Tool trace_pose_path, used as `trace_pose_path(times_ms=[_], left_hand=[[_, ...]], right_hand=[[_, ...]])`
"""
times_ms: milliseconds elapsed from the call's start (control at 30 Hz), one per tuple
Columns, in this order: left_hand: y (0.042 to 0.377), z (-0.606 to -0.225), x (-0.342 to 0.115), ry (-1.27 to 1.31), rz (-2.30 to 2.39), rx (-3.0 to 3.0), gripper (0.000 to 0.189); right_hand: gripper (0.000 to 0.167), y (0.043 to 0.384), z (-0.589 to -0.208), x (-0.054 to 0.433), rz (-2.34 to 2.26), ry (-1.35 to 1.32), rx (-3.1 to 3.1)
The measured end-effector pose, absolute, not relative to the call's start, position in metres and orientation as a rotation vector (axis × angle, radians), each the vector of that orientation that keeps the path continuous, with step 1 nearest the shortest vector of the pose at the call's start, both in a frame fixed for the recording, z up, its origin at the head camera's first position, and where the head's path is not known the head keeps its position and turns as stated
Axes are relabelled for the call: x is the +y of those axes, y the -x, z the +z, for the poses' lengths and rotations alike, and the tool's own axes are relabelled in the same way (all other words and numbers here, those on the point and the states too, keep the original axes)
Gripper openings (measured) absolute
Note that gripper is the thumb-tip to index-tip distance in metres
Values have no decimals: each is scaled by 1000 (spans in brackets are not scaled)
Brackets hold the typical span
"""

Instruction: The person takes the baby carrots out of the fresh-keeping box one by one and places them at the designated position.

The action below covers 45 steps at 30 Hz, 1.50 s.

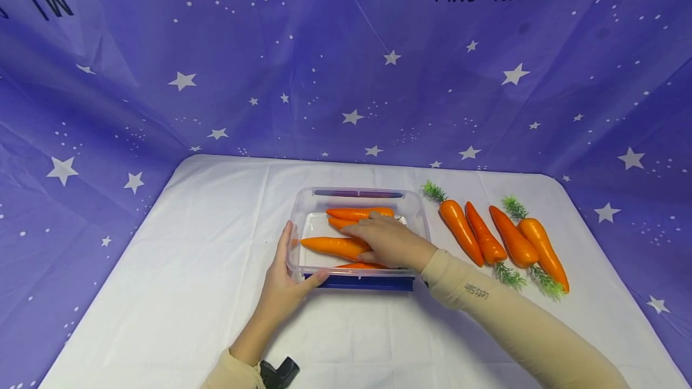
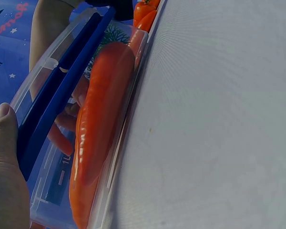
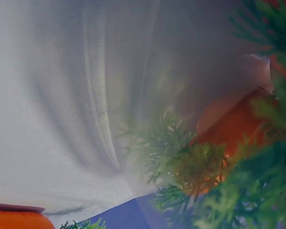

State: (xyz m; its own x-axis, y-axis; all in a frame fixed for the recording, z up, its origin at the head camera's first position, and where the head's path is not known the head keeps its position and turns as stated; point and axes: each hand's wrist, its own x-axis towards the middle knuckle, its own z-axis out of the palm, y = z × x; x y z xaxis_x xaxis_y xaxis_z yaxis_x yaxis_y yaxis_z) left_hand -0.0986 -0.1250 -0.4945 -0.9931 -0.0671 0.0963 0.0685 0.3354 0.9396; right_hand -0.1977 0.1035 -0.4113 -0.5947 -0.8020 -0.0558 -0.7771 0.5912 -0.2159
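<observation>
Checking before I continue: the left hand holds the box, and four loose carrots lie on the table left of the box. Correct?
Wrong side: the head view shows the four loose carrots right of the box. The rest stands.

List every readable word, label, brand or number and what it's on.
"MI ONLY EXCUSE": purple backdrop, upside down.
"MI" plus a cut-off letter: backdrop, upper left of head view, upside down.
"LetsSlim": right sleeve, small, upside down.
"1L": plastic container, seen in left wrist view.
Pink script, small dark letters: backdrop, left wrist view; too blurred to read.
</observation>
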Motion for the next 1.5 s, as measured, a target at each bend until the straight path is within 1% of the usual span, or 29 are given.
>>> trace_pose_path(times_ms=[167,333,433,700,1100,1333,1500], left_hand=[[99,-494,-125,-1,-1744,-2473,111],[99,-494,-125,-10,-1743,-2476,111],[99,-493,-125,-15,-1746,-2476,112],[97,-491,-125,-12,-1752,-2476,112],[99,-494,-125,-13,-1721,-2482,112],[98,-494,-126,-6,-1729,-2474,113],[99,-494,-125,-13,-1724,-2484,112]], right_hand=[[54,197,-413,102,-258,1399,2690],[46,197,-419,102,-263,1494,2708],[44,197,-419,101,-269,1506,2693],[46,198,-418,100,-232,1455,2651],[43,200,-424,98,-133,1563,2683],[50,201,-424,98,-188,1515,2638],[52,202,-426,100,-210,1564,2653]])
